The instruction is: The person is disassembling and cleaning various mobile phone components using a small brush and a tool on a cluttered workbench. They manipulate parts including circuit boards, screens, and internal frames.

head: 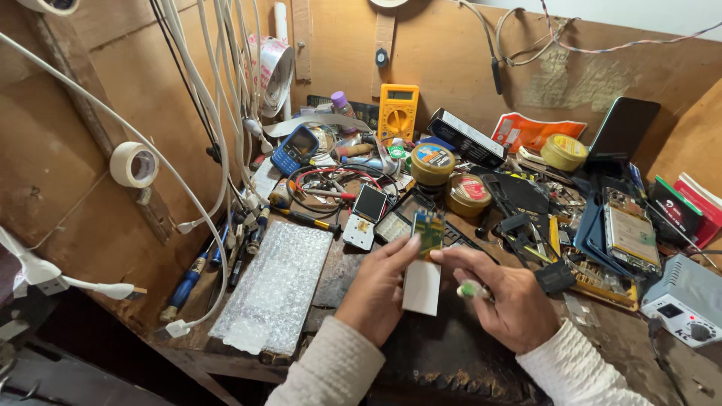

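My left hand (376, 289) holds a small white phone body with a green circuit board (429, 231) showing at its top end. The white lower part (423, 286) hangs down between both hands. My right hand (505, 293) touches the board's right edge with thumb and forefinger. It also grips a small tool with a green and white handle (470, 289) in its curled fingers. Both hands hover over the dark worn front of the workbench (444, 353).
A sheet of bubble wrap (274, 286) lies left of my hands. Behind are a white phone (365, 214), a blue keypad phone (295, 149), a yellow multimeter (398, 111), round tins (432, 163), screwdrivers (195, 274), opened phones (630, 229) and a grey soldering station (688, 297). White cables (218, 98) hang at left.
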